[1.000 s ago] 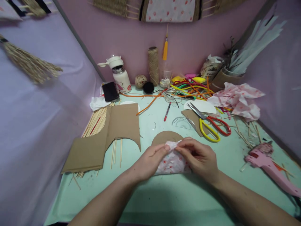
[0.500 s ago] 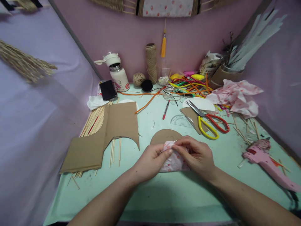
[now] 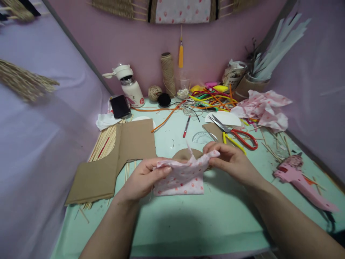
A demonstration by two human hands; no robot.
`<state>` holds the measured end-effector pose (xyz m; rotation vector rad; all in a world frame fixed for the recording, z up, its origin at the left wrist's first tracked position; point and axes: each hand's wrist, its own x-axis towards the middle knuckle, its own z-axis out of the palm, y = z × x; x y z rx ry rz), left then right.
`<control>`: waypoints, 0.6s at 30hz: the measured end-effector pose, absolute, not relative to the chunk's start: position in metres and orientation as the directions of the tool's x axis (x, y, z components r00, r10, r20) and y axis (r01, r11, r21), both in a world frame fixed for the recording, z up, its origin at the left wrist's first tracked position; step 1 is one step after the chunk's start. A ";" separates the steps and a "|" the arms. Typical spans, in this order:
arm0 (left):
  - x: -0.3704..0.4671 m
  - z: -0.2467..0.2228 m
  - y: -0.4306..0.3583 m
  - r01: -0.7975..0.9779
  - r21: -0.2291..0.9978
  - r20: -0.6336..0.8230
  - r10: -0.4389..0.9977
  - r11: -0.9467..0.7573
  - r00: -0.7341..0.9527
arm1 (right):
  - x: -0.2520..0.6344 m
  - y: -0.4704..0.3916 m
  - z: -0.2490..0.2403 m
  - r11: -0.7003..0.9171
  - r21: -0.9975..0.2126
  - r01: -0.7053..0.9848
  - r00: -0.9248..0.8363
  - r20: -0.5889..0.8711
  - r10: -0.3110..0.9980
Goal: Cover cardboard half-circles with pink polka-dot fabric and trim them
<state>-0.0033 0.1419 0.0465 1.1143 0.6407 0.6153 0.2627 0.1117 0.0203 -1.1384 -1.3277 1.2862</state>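
Your left hand (image 3: 144, 176) pinches one end of the dotted cloth (image 3: 180, 183) and your right hand (image 3: 231, 160) pinches the other, holding it stretched just below the centre of the frame. Behind it sits a brown cardboard piece (image 3: 187, 154), probably rounded, though the cloth partly hides it. The pink glue gun (image 3: 299, 181) lies lower right, the scissors (image 3: 246, 139) right of centre, and the twine spool (image 3: 168, 73) stands upper centre.

Soft, rather dim light leaves a diffuse shadow across the near part of the flat, pale green tabletop (image 3: 215, 212); wide-angle stretching and softness mark the edges.
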 end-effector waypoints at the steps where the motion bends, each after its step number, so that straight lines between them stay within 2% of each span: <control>1: -0.003 0.049 0.142 -0.129 0.945 -0.130 0.706 0.302 0.696 | 0.261 0.112 0.019 -0.004 -0.999 -0.046 -0.152 0.003 0.988; 5: -0.004 0.055 0.141 -0.136 0.948 -0.075 0.616 0.288 0.784 | 0.255 0.110 0.016 -0.134 -0.967 -0.216 -0.313 -0.062 0.948; 8: -0.004 0.054 0.140 -0.130 0.921 -0.128 0.601 0.367 0.789 | 0.253 0.109 0.013 -0.216 -0.933 -0.287 -0.360 -0.103 0.927; 10: -0.004 0.052 0.141 -0.125 0.892 -0.202 0.632 0.434 0.748 | 0.251 0.108 0.011 -0.203 -0.922 -0.330 -0.257 -0.119 0.959; 13: 0.001 0.048 0.142 -0.167 0.854 -0.290 0.717 0.493 0.633 | 0.251 0.107 0.010 -0.081 -0.935 -0.345 -0.014 -0.081 0.997; 15: 0.006 0.046 0.144 -0.203 0.856 -0.293 0.770 0.475 0.567 | 0.252 0.106 0.010 0.011 -0.953 -0.303 0.104 -0.021 0.994; 18: 0.009 0.046 0.143 -0.216 0.876 -0.250 0.789 0.431 0.561 | 0.257 0.102 0.012 0.150 -0.970 -0.190 0.181 0.116 0.977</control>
